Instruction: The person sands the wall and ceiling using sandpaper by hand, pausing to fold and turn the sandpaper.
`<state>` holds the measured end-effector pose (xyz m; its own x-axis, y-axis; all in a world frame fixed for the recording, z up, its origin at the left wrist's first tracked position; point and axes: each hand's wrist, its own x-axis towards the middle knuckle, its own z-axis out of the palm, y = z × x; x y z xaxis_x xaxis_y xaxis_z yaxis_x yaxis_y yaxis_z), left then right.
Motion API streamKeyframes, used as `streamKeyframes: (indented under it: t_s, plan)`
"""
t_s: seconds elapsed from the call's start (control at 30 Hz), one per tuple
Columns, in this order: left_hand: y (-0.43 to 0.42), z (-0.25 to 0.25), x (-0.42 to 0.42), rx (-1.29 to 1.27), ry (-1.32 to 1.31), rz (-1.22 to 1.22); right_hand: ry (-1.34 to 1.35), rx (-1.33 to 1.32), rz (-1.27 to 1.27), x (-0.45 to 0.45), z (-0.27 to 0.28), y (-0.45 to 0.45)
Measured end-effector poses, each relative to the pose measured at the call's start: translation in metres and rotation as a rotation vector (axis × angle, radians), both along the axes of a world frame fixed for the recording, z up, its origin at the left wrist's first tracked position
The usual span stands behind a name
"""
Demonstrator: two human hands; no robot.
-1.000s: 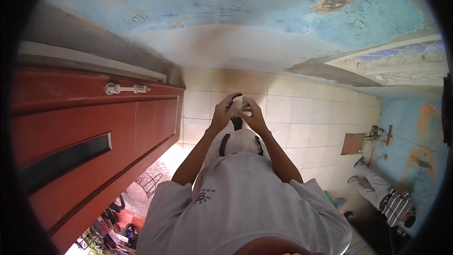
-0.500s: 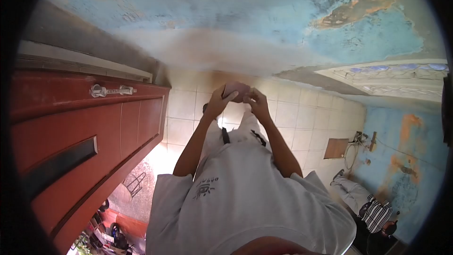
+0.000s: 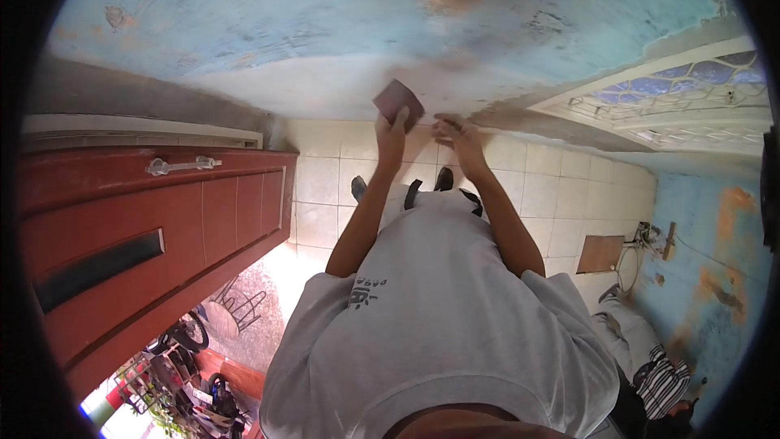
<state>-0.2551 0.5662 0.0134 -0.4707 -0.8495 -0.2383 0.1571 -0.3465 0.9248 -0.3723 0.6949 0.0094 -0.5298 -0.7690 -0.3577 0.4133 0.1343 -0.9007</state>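
My left hand (image 3: 393, 132) grips a folded reddish-brown sheet of sandpaper (image 3: 398, 104), thumb across its near face. The sheet is raised before the pale, smoothed band (image 3: 325, 81) of the blue wall; I cannot tell whether it touches. To its right, my right hand (image 3: 460, 143) is apart from the sheet, fingers loosely bent and spread, with nothing visible in them. The blue wall (image 3: 268, 24) has worn, patchy paint and a bare brownish spot.
A red door (image 3: 179, 219) with a clear handle stands open on the left. Motorbikes (image 3: 203, 390) are beyond it. At right are a patterned window grille (image 3: 674, 97), a brown board (image 3: 600, 254) and wires. A person in a striped shirt (image 3: 662, 382) is at lower right.
My left hand has lifted the sandpaper up towards the wall. My right hand has come away from the sheet and moved right. The view has shifted slightly.
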Motion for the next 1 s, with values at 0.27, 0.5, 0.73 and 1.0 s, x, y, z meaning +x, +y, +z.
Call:
streamKeyframes:
  t_s: [0.27, 0.5, 0.73, 1.0]
  plan:
    - [-0.064, -0.042, -0.081, -0.25, -0.114, 0.634, 0.085, -0.022, -0.21, -0.091, 0.01, 0.048]
    - [0.021, 0.002, -0.212, -0.431, -0.216, 0.645, 0.157, -0.084, -0.341, -0.12, 0.017, 0.055]
    - [-0.062, 0.044, -0.178, -0.402, -0.047, 0.776, 0.194, -0.119, -0.547, -0.145, 0.028, 0.047]
    - [-0.035, 0.065, -0.186, -0.635, -0.091, 0.701, 0.041, -0.215, -0.53, -0.144, 0.047, 0.019]
